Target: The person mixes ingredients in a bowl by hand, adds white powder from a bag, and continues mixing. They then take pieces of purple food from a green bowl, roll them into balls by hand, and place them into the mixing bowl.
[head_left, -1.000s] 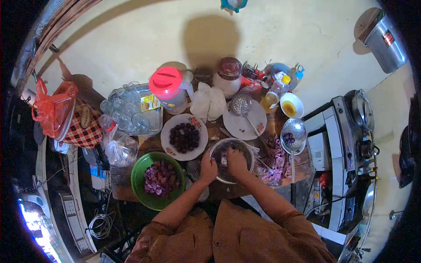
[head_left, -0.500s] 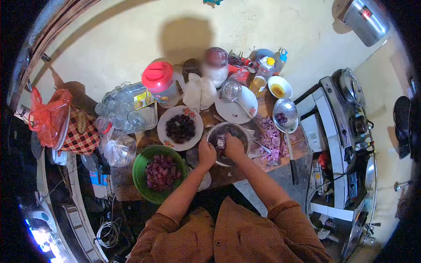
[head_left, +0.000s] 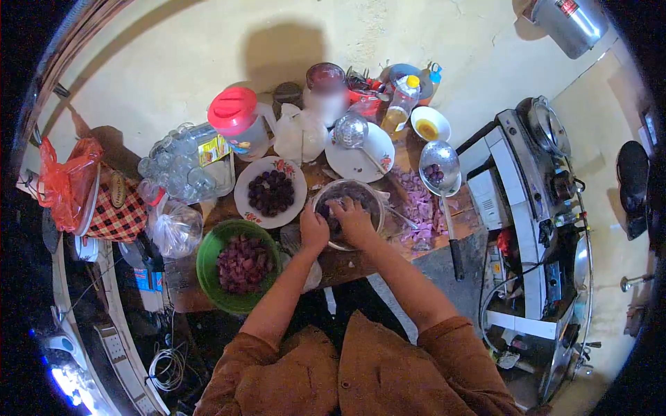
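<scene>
A round bowl (head_left: 381,216) of dark purple mash sits on the wooden table in front of me. My left hand (head_left: 314,230) is closed at its left rim, though the fingertips are partly hidden. Inside the bowl, my right hand (head_left: 352,220) rests over the mash with its fingers apart. Behind and left, a flowered plate (head_left: 244,206) carries several dark purple balls (head_left: 271,193). A green basin (head_left: 206,267) of cut purple pieces (head_left: 244,263) stands left of my forearm. Right of the bowl lie purple peelings (head_left: 421,208) and a spoon (head_left: 404,219).
A ladle (head_left: 440,165) holding purple balls rests on a bowl at right, its black handle (head_left: 456,260) over the table edge. Behind stand a white plate (head_left: 340,163) with a skimmer (head_left: 352,130), an oil bottle (head_left: 401,107) and a red-lidded jug (head_left: 236,118). A stove (head_left: 517,156) stands right.
The fingers of my right hand have spread apart over the mash. My left hand stays at the bowl's left rim. The whole view has shifted slightly, with things now further left and higher.
</scene>
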The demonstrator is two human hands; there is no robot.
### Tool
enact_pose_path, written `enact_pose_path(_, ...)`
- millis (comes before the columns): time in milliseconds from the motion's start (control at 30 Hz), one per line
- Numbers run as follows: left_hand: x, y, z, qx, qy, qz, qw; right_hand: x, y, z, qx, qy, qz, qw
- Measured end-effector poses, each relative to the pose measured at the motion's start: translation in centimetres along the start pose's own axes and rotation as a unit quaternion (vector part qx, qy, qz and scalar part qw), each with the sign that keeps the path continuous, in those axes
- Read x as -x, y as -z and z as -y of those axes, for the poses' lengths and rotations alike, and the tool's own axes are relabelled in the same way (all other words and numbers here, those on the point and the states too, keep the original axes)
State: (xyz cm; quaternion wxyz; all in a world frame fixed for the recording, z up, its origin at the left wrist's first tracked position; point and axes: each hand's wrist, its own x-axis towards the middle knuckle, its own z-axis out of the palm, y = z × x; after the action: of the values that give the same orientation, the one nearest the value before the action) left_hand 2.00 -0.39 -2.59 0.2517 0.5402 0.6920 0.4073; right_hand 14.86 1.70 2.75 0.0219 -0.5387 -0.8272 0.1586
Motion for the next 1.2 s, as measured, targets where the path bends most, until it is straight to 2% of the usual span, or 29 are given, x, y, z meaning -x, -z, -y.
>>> enact_pose_path(133, 0.2, 0.0, 0.5, -0.010, -0.022, -0.001, 1.000, -1.0, 0.5, -0.4, 0.017, 0.004, 0.019, 1.000)
enact_pose_path(200, 0.3, -0.1, 0.7, -0.027, -0.020, -0.010, 0.999, -1.5, 1.5, -0.2, 0.016, -0.032, 0.090, 0.995)
enact_pose_path(267, 0.5, -0.4, 1.2, 0.017, 0.022, 0.005, 1.000, -1.8, 1.0, -0.6, 0.012, -0.002, 0.051, 0.999)
enact_pose_path(400, 0.4, 0.8, -1.9, 0.014, 0.024, -0.026, 0.999, -3.5, 0.8, -1.4, 0.007, -0.002, 0.103, 0.995)
enact_pose_path(467, 0.4, 1.1, -2.2, 0.070, 0.101, 0.024, 0.992, -3.7, 0.7, -1.8, -0.012, 0.000, 0.127, 0.992)
enact_pose_path(567, 0.2, 1.4, -3.3, 0.042, 0.072, -0.006, 0.997, -3.8, 1.4, -1.9, -0.018, 0.012, 0.099, 0.995)
enact_pose_path(633, 0.2, 1.1, -2.6, 0.030, 0.066, -0.007, 0.997, -4.2, 1.7, -2.1, -0.062, -0.030, 0.143, 0.987)
enact_pose_path(667, 0.3, 0.9, -2.2, 0.043, 0.091, 0.012, 0.995, -4.2, 1.5, -2.4, -0.062, -0.029, 0.137, 0.988)
enact_pose_path(733, 0.0, 1.2, -2.7, 0.056, 0.110, 0.028, 0.992, -4.0, 1.1, -2.5, -0.202, -0.072, 0.143, 0.966)
enact_pose_path(767, 0.4, 1.0, -3.0, 0.050, 0.121, 0.001, 0.991, -3.6, 0.6, -2.3, -0.204, -0.074, 0.139, 0.966)
enact_pose_path(833, 1.0, 1.4, -3.4, 0.034, 0.117, -0.030, 0.992, -1.9, 2.5, -1.1, -0.305, -0.089, 0.044, 0.947)
enact_pose_path(867, 1.3, 1.4, -3.4, 0.040, 0.115, -0.030, 0.992, -1.3, 2.8, -1.3, -0.300, -0.090, 0.041, 0.949)
enact_pose_path(933, 1.7, 2.4, -4.3, 0.061, 0.197, 0.010, 0.978, -0.2, 4.2, -1.6, -0.247, 0.124, 0.049, 0.960)
enact_pose_path(967, 1.8, 2.2, -3.5, 0.062, 0.192, 0.009, 0.979, 0.0, 5.7, -1.6, -0.245, 0.126, 0.044, 0.960)
enact_pose_path(1033, 2.6, 1.5, -1.1, 0.128, 0.222, 0.002, 0.967, 1.0, 11.9, 0.0, -0.240, 0.018, 0.215, 0.947)
enact_pose_path(1067, 2.5, 2.0, -1.5, 0.128, 0.222, 0.000, 0.967, 0.7, 10.8, -0.5, -0.240, 0.020, 0.214, 0.947)
enact_pose_path(1133, 1.9, 3.6, -3.9, 0.128, 0.170, 0.015, 0.977, 0.0, 6.4, -1.8, -0.131, 0.078, -0.031, 0.988)
enact_pose_path(1167, 1.5, 3.8, -4.3, 0.129, 0.170, 0.014, 0.977, -0.2, 4.8, -1.7, -0.131, 0.079, -0.031, 0.988)
enact_pose_path(1200, 1.0, 3.9, -4.6, 0.143, 0.164, 0.012, 0.976, -0.5, 3.2, -1.1, -0.065, 0.082, -0.043, 0.994)
